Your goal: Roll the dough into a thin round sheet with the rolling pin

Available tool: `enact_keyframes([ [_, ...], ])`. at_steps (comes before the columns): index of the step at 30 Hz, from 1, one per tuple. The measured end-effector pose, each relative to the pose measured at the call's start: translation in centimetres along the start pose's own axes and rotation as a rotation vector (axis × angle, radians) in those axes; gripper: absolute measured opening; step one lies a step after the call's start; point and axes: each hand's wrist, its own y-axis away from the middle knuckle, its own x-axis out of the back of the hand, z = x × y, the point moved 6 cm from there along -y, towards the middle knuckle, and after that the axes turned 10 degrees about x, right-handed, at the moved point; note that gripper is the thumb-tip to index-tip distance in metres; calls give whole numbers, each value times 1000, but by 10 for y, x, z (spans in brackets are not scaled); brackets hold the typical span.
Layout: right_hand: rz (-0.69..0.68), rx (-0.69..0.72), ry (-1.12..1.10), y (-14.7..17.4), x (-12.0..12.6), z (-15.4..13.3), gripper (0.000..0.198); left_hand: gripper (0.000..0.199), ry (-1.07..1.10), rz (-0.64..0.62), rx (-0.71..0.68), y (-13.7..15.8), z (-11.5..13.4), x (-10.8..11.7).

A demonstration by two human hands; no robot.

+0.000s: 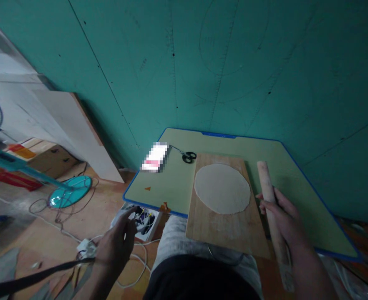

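Note:
My right hand [282, 216] is wrapped round a wooden rolling pin [266, 181], which slants along the right side of a wooden board [224, 233]. On that board lies a thin, roughly round sheet of rolled dough [223, 189], with pale flour marks below it. The pin is beside the dough, not on it. My left hand [118, 235] hangs off the table's near left edge, fingers loosely bent and apart, with nothing visible in it. A dark strap [40, 273] runs to the left wrist.
The board rests on a pale blue-edged table [177, 187], overhanging its near side. Black-handled scissors [189, 157] and a blurred bright rectangular object [155, 157] lie at the left. A cable box [151, 231], a fan base [71, 191] and a cardboard box [54, 156] stand on the floor. A green wall [187, 71] rises behind.

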Motion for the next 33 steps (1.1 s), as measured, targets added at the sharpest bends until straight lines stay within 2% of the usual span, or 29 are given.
enact_keyframes([
  [4,3,6,-3,-1,0,2,28,52,-272,-16,-37,-17,33,-3],
  [7,-3,12,4,-1,0,2,25,51,-403,-78,-63,-26,43,-9],
  [10,-12,20,-18,0,0,1,24,47,-383,-58,-119,-29,42,-7],
  [12,-15,26,-29,0,-1,1,24,43,-234,14,-176,-26,39,0],
  [15,-7,34,-33,1,0,1,23,37,48,89,-258,-13,29,8],
  [17,-4,33,-44,2,-1,1,24,32,115,70,-253,-3,14,5],
  [20,-12,35,-75,2,-4,0,23,25,7,-45,-166,9,-21,-15],
  [23,-10,43,-104,1,-7,-3,22,30,-146,-174,-103,16,-56,-37],
  [25,-4,41,-116,1,-7,-6,23,31,-224,-291,-76,18,-71,-50],
  [28,-11,33,-123,2,-8,-9,23,28,-209,-361,-100,17,-73,-60],
  [33,-28,61,-115,2,-9,-12,22,27,75,-230,-210,9,-61,-62],
])
